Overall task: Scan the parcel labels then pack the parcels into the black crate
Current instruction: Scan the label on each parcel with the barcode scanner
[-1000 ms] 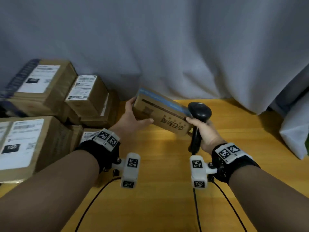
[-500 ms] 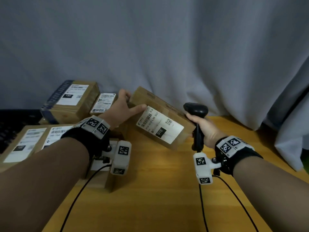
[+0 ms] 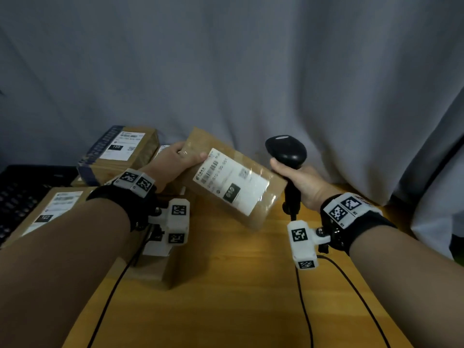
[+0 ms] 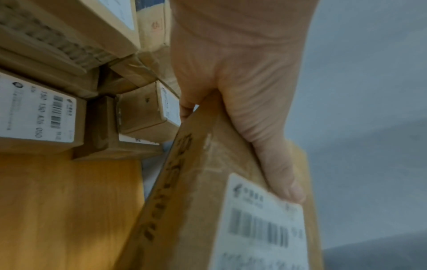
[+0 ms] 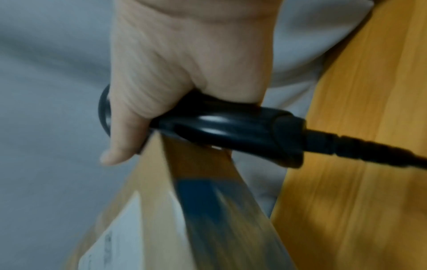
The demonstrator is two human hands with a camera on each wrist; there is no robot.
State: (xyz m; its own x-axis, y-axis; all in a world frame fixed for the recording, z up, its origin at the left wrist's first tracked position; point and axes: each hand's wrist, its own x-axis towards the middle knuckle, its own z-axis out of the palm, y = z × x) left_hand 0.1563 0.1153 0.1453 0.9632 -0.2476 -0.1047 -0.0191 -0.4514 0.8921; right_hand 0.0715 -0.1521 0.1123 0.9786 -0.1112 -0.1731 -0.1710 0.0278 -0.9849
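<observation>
My left hand (image 3: 179, 159) grips a brown cardboard parcel (image 3: 266, 212) by its far left end, thumb on the top face beside the white label (image 3: 231, 180). The parcel (image 4: 203, 201) is tilted above the wooden table with the label and barcode (image 4: 258, 228) facing up. My right hand (image 3: 298, 179) holds a black handheld scanner (image 3: 286, 149) by its handle (image 5: 231, 131), upright just right of the parcel (image 5: 148, 210). The black crate (image 3: 22, 187) shows at the far left edge, behind other parcels.
Several labelled cardboard parcels (image 3: 120, 151) are stacked on the left of the wooden table (image 3: 238, 297), one large one (image 3: 52, 209) nearest me. The scanner cable (image 3: 303, 305) trails toward me. A grey curtain (image 3: 251, 71) hangs behind.
The left hand has turned the parcel over so its white label faces up, and lifted it. The scanner has risen beside the parcel's right end.
</observation>
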